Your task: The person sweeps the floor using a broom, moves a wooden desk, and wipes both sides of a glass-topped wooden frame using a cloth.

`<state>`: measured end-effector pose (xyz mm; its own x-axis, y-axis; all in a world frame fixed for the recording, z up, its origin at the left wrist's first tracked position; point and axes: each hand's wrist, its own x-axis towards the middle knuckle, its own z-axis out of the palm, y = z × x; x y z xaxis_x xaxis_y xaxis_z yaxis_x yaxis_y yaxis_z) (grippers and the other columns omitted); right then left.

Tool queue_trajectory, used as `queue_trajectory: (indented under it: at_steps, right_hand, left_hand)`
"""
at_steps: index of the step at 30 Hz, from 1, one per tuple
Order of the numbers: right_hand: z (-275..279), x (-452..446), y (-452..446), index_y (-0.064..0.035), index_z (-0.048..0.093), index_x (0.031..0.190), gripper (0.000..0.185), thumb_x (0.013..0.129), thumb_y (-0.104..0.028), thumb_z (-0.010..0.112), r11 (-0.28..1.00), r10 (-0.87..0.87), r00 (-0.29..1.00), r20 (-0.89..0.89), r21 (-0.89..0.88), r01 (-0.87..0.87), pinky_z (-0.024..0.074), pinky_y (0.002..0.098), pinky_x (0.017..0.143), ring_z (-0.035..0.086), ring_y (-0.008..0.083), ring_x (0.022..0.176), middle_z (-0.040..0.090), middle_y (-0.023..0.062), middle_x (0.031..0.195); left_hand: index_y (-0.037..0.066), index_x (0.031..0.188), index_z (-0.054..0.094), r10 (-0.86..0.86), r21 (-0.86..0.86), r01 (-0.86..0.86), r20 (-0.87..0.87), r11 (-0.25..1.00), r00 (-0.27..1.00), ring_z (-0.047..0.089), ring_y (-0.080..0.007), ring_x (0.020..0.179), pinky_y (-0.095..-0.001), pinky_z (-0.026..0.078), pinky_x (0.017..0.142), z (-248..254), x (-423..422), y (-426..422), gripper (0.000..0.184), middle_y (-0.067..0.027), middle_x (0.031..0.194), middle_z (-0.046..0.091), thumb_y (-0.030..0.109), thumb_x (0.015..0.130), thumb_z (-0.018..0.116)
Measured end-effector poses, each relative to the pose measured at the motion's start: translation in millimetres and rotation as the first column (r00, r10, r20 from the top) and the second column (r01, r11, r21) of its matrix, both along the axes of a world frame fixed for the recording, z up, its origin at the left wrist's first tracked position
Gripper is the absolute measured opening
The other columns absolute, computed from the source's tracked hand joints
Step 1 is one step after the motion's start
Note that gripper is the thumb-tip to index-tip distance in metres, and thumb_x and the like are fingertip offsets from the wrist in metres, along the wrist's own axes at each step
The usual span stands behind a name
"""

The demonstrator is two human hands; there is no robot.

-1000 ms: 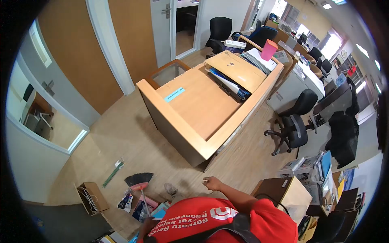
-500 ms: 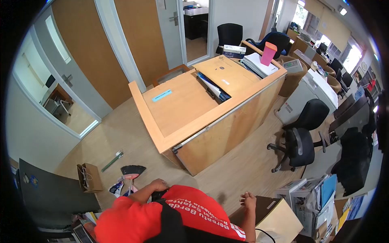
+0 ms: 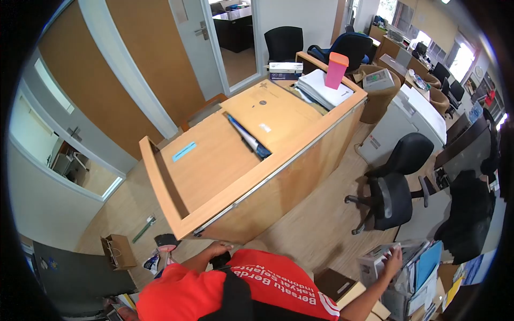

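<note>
My left hand [image 3: 218, 248] is at my waist, beside the red shirt, with its fingers curled in. A black item [image 3: 220, 260] shows just below it; what the fingers hold, if anything, is hidden. Stretched out to the right, my right hand [image 3: 394, 259] has bent fingers somewhat apart, over a clear-sided box [image 3: 373, 263] next to a stack of papers and folders [image 3: 423, 283]. I cannot tell whether it touches the box. Below that arm lie a brown box [image 3: 333, 283] and a pale carton [image 3: 350, 295].
A large wooden desk [image 3: 214, 214] on its side stands ahead, bearing papers [image 3: 326, 88] and a pink container [image 3: 335, 72]. To the right are a black office chair [image 3: 393, 200] and a white cabinet [image 3: 399, 125]. A paper bag [image 3: 120, 251] and dustpan [image 3: 166, 247] are at left.
My right hand has moved right and forward, from above the brown box to the clear-sided box. My left hand stays at the waist. The view has shifted, bringing the desk closer.
</note>
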<state>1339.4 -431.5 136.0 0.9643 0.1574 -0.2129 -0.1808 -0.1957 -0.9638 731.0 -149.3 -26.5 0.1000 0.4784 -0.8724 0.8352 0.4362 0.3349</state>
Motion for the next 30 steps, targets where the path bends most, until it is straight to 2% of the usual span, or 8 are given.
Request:
queue_trajectory:
  at_steps: [4,8,11,16,22,24,25,30]
  right_hand:
    - [14,67,-26,-0.0113,0.053,0.126,0.046,0.091,-0.041,0.054,0.990,-0.142,0.990,-0.007,-0.016,0.142,0.0374,0.0228,0.050,0.054,0.0103,0.065,0.063,0.0046,0.095]
    - [-38,151,48,-0.0122,0.054,0.124,0.047,0.090,-0.044,0.056,0.993,-0.117,0.993,-0.030,-0.036,0.116,0.0386,0.0205,0.045,0.054,0.0107,0.059,0.064,0.0067,0.096]
    - [-95,218,153,-0.0081,0.050,0.131,0.051,0.090,-0.036,0.060,0.988,0.152,0.984,0.092,0.007,-0.153,0.0419,0.0237,0.052,0.055,0.0102,0.066,0.062,0.0077,0.106]
    - [10,228,352,0.0007,0.051,0.128,0.049,0.091,-0.030,0.060,0.889,0.410,0.898,0.159,0.151,-0.433,0.0408,0.0229,0.054,0.053,0.0092,0.068,0.057,0.0015,0.087]
    - [98,220,554,-0.0009,0.058,0.113,0.048,0.094,-0.044,0.049,0.759,0.600,0.773,0.207,0.156,-0.632,0.0401,0.0245,0.051,0.055,0.0113,0.065,0.058,0.0042,0.092]
    - [101,216,600,-0.0019,0.057,0.117,0.053,0.093,-0.048,0.049,0.708,0.672,0.711,0.207,0.102,-0.699,0.0421,0.0260,0.052,0.058,0.0132,0.067,0.061,0.0062,0.097]
    - [105,210,625,-0.0014,0.058,0.116,0.053,0.092,-0.048,0.049,0.710,0.674,0.694,0.252,0.039,-0.704,0.0433,0.0271,0.050,0.059,0.0142,0.066,0.061,0.0072,0.095]
    - [117,227,733,-0.0034,0.056,0.115,0.061,0.087,-0.057,0.048,0.684,0.728,0.666,0.160,-0.116,-0.720,0.0486,0.0317,0.049,0.062,0.0223,0.069,0.061,0.0113,0.091]
  left_hand:
    - [-0.003,0.127,0.051,-0.350,0.102,0.356,-0.074,0.929,0.934,0.048,-0.0312,0.123,-0.0338,0.037,0.103,-1,75,34,0.089,-0.0222,0.133,0.049,0.064,0.071,0.065]
    - [-0.002,0.128,0.051,-0.396,0.151,0.411,-0.121,0.899,0.911,0.047,-0.0325,0.124,-0.0344,0.036,0.104,-23,145,46,0.087,-0.0212,0.134,0.048,0.065,0.073,0.061]
    - [0.001,0.128,0.052,-0.242,0.191,0.251,-0.071,0.949,0.968,0.047,-0.0330,0.124,-0.0347,0.036,0.104,-38,186,62,0.083,-0.0199,0.135,0.047,0.065,0.075,0.058]
    - [0.004,0.129,0.052,-0.046,0.291,0.063,-0.067,0.955,0.997,0.052,-0.0302,0.120,-0.0326,0.039,0.101,42,243,11,0.078,-0.0200,0.125,0.056,0.061,0.076,0.059]
    - [0.002,0.123,0.057,0.365,0.232,-0.328,-0.137,0.916,0.921,0.055,-0.0321,0.115,-0.0345,0.041,0.099,22,229,-46,0.074,-0.0233,0.118,0.059,0.059,0.076,0.061]
    - [0.001,0.119,0.060,0.640,0.122,-0.634,-0.011,0.764,0.769,0.055,-0.0314,0.115,-0.0339,0.041,0.099,-41,204,-83,0.073,-0.0226,0.119,0.059,0.059,0.075,0.063]
    - [0.000,0.113,0.063,0.566,0.201,-0.554,0.003,0.808,0.825,0.056,-0.0302,0.115,-0.0330,0.041,0.098,-61,194,-94,0.070,-0.0216,0.118,0.060,0.058,0.074,0.065]
    - [-0.003,0.101,0.068,0.933,0.088,-0.934,0.071,0.347,0.353,0.061,-0.0266,0.107,-0.0320,0.043,0.093,-23,221,-150,0.056,-0.0199,0.106,0.066,0.048,0.079,0.067]
